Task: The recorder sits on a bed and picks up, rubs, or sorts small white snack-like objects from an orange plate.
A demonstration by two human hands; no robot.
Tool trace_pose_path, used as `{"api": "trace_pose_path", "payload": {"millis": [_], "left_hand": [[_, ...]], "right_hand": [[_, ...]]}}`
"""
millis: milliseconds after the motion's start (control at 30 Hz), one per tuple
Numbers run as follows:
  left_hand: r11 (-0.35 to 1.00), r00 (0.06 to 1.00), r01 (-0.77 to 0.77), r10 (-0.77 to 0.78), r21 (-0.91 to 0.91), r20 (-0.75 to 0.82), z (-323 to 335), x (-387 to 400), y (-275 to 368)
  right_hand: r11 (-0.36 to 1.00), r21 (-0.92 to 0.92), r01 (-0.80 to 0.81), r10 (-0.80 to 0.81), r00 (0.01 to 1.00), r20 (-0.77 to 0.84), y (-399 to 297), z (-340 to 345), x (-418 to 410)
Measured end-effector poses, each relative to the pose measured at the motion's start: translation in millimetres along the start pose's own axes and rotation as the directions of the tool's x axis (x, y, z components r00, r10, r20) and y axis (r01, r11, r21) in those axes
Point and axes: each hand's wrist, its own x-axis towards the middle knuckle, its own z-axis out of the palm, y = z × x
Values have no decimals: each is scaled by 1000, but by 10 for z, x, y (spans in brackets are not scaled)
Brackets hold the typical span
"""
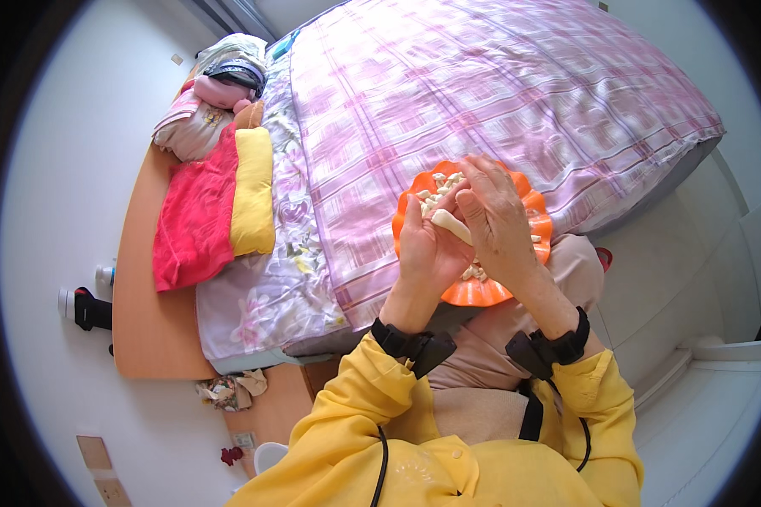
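A thick off-white roll of what looks like dough lies on the upturned palm of my left hand. My right hand is over it, palm down, covering the roll's far end. Both hands are above an orange plate with a scalloped rim. Small off-white pieces lie scattered on the plate, at its upper left, lower middle and right edge. The middle of the plate is hidden by my hands. Black bands with small boxes are strapped round both wrists.
The plate is at the edge of a bed with a pink plaid cover. A yellow pillow and a red cloth lie by the wooden headboard at left. Below is a wooden cabinet with a white container. Cables hang from the wrist bands.
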Motion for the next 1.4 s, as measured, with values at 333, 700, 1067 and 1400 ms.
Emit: {"api": "trace_pose_path", "payload": {"millis": [333, 700, 1067, 1400], "left_hand": [[932, 982, -171, 188, 319, -21, 122, 38, -98], [913, 964, -265, 262, 311, 53, 34, 72, -135], [820, 975, -165, 221, 548, -38, 63, -32, -132], [777, 931, -351, 347, 523, 109, 6, -66, -201]], "right_hand": [[991, -56, 124, -106, 961, 256, -85, 444, -258], [990, -31, 136, -122, 954, 275, -110, 352, -252], [998, -11, 66, -62, 972, 228, -4, 340, -301], [993, -23, 119, -112, 972, 205, -151, 419, -415]]}}
